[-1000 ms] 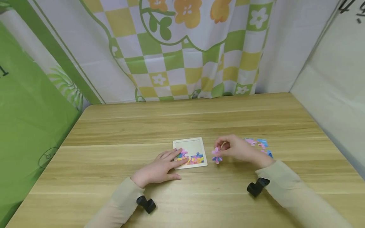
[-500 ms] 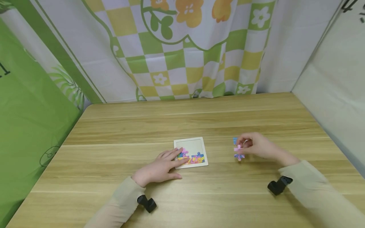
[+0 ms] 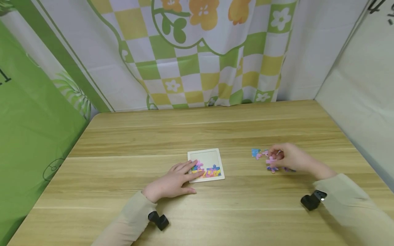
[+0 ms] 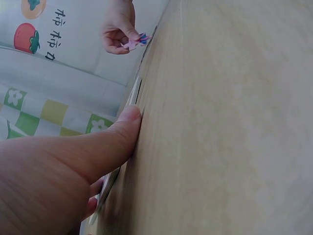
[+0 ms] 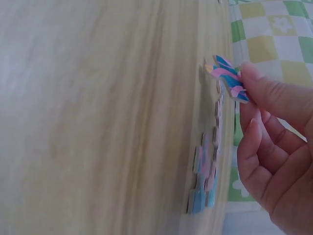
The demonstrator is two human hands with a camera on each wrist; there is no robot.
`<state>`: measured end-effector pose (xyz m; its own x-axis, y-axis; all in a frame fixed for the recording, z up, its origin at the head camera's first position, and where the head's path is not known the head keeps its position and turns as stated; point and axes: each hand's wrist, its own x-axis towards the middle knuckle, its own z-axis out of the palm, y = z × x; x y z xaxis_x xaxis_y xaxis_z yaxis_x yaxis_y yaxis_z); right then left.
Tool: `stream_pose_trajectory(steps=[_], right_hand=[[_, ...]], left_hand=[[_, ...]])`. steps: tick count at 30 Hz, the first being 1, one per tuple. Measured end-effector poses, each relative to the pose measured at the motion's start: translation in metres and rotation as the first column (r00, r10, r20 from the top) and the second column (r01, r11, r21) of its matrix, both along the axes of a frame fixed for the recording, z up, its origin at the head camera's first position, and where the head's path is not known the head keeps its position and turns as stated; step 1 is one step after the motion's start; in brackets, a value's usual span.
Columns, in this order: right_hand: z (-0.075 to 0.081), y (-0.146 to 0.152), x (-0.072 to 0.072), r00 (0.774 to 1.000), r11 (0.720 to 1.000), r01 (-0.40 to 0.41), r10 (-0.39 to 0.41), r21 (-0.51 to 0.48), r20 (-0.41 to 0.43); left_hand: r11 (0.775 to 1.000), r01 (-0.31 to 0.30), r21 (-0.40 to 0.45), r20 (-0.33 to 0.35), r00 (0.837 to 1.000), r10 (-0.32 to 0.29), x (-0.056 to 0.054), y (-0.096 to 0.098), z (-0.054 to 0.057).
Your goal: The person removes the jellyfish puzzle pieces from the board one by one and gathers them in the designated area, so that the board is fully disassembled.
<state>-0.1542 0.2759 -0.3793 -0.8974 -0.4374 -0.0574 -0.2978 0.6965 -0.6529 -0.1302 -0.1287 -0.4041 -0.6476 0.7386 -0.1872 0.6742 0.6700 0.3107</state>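
Observation:
On the left side of a pale square puzzle tray (image 3: 220, 160), my left hand (image 3: 172, 180) lies with its fingers extended over the rim and some fitted pieces. Colourful jigsaw pieces (image 3: 213, 171) fill the lower part of that tray, and its upper part shows bare board. My right hand (image 3: 292, 159) pinches a pink and blue jigsaw piece (image 5: 229, 78) between thumb and fingers, above the table. Beneath and beside this hand lie loose jigsaw pieces (image 3: 256, 153), partly hidden by it in the head view. In the left wrist view the left thumb (image 4: 128, 117) reaches along the tray's edge.
The wooden table (image 3: 147, 136) runs back to a checked curtain (image 3: 197, 75). A green cloth wall (image 3: 30, 130) stands at the left and a white one (image 3: 363, 85) at the right. Each sleeve carries a black wrist camera (image 3: 158, 220).
My right hand has moved right, away from the tray to the loose pieces, still pinching the jigsaw piece. The left hand has stayed on the tray.

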Motion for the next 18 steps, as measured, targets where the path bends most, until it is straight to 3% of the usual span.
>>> stream_pose_trajectory(steps=[18], right_hand=[[-0.0064, 0.0035, 0.0038, 0.994, 0.992, 0.039, -0.026, 0.117, -0.108]], left_hand=[[1.0, -0.007, 0.013, 0.008, 1.0, 0.007, 0.0, 0.0012, -0.0007]])
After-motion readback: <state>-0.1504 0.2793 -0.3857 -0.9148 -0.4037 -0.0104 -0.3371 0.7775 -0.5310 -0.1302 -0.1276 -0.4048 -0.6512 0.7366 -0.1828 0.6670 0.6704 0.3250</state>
